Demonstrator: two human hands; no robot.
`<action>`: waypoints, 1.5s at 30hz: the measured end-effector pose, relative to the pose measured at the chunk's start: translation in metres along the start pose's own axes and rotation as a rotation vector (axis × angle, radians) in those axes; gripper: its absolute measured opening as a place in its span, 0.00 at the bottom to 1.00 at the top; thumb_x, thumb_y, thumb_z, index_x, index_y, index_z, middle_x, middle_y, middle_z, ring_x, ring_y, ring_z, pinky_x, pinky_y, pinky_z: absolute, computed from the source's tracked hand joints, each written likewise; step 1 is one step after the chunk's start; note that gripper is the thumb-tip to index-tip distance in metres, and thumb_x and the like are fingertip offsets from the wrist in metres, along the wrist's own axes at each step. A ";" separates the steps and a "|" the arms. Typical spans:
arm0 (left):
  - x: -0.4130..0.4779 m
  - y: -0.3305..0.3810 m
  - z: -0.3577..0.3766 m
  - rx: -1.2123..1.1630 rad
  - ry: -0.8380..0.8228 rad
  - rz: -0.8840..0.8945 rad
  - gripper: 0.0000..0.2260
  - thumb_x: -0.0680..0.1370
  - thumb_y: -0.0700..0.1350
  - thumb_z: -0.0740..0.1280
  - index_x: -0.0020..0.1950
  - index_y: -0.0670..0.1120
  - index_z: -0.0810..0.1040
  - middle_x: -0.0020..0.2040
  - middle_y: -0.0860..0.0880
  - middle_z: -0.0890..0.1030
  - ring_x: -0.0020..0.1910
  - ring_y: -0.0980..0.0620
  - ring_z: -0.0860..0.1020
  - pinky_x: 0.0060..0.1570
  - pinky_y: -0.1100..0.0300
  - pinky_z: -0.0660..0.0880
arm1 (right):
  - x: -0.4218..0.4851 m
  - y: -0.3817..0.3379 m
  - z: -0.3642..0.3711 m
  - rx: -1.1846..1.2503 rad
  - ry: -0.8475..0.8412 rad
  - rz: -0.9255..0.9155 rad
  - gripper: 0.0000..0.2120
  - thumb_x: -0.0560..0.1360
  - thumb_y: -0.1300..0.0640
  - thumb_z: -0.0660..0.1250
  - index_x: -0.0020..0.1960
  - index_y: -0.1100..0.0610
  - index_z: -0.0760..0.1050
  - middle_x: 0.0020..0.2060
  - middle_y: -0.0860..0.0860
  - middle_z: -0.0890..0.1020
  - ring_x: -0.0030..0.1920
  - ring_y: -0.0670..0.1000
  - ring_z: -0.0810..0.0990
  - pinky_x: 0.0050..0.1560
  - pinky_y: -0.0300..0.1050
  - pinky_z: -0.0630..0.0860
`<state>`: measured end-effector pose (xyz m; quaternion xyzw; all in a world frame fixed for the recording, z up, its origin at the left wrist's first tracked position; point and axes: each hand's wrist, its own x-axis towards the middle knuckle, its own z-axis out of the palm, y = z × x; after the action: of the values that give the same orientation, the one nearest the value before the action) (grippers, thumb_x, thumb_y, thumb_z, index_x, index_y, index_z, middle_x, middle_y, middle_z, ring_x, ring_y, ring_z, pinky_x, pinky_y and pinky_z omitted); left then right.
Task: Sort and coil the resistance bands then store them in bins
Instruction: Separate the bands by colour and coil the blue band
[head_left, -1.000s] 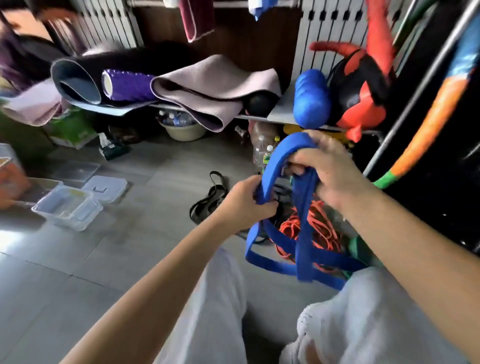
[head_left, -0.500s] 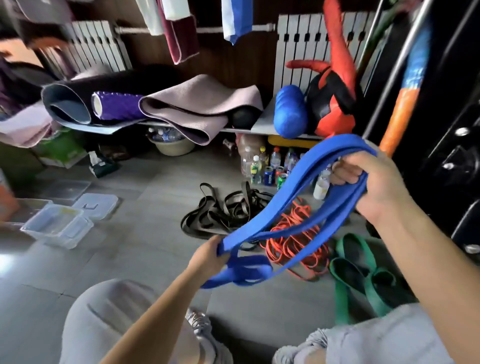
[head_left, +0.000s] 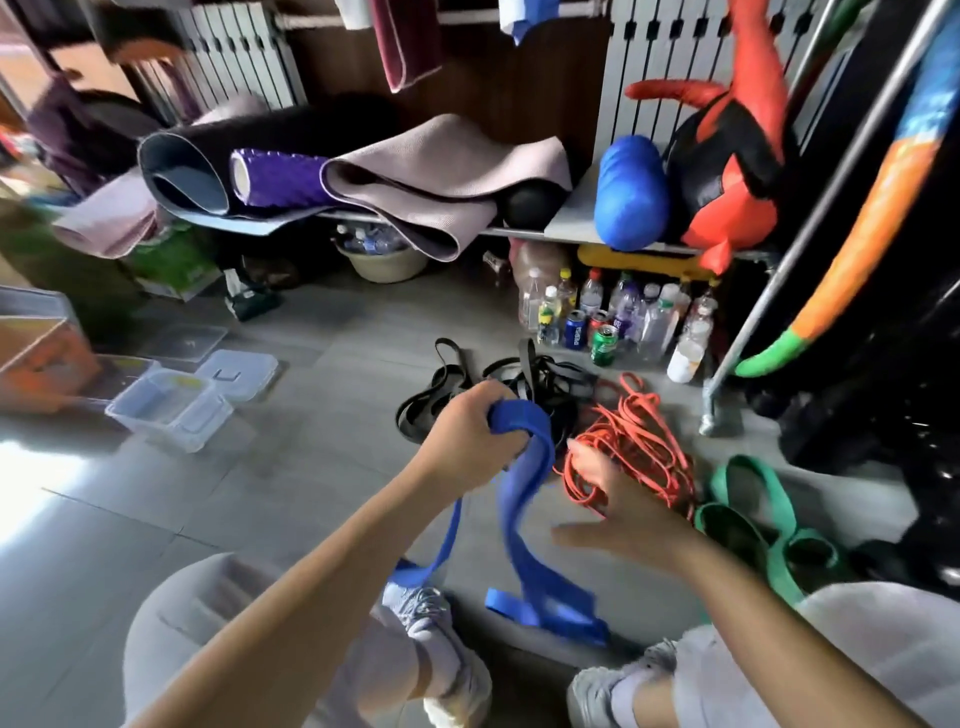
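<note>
Left hand (head_left: 470, 434) grips blue resistance band (head_left: 514, 499), loops hanging floorward, long axis near vertical; right hand (head_left: 621, 506) open, fingers spread.

Left arm stretched up from the lower left, forearm bare, and the left hand (head_left: 470, 434) was curled in a firm fist round the top of the blue band (head_left: 514, 499), back of the hand toward the camera. Right arm angled in from the lower right, and the right hand (head_left: 621, 501) sat lower and just beside it, fingers spread wide, thumb out to the left, holding nothing, a little blurred.
</note>
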<state>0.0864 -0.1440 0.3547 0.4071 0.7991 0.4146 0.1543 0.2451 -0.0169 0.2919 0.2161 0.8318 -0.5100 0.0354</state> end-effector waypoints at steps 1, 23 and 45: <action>-0.005 0.002 0.004 0.174 -0.096 0.055 0.07 0.68 0.37 0.67 0.41 0.48 0.75 0.35 0.50 0.77 0.35 0.53 0.75 0.35 0.59 0.70 | 0.001 -0.012 0.003 0.114 0.015 -0.070 0.56 0.56 0.39 0.80 0.75 0.40 0.51 0.67 0.38 0.66 0.68 0.36 0.62 0.66 0.36 0.62; -0.074 -0.095 0.024 0.196 -0.215 -0.174 0.07 0.72 0.39 0.65 0.42 0.50 0.71 0.31 0.53 0.73 0.31 0.52 0.71 0.37 0.55 0.70 | -0.026 -0.018 -0.026 0.334 0.312 -0.211 0.09 0.64 0.53 0.78 0.43 0.47 0.83 0.37 0.45 0.84 0.38 0.42 0.80 0.43 0.35 0.75; -0.067 -0.017 0.021 0.287 -0.328 0.115 0.21 0.69 0.37 0.67 0.59 0.44 0.65 0.47 0.49 0.75 0.40 0.52 0.69 0.37 0.66 0.61 | -0.031 -0.018 0.046 0.144 0.113 -0.160 0.17 0.67 0.55 0.77 0.53 0.48 0.76 0.43 0.45 0.82 0.48 0.42 0.79 0.55 0.40 0.73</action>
<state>0.1307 -0.1904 0.3223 0.5317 0.7896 0.2332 0.1988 0.2581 -0.0739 0.2933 0.1792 0.8082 -0.5568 -0.0679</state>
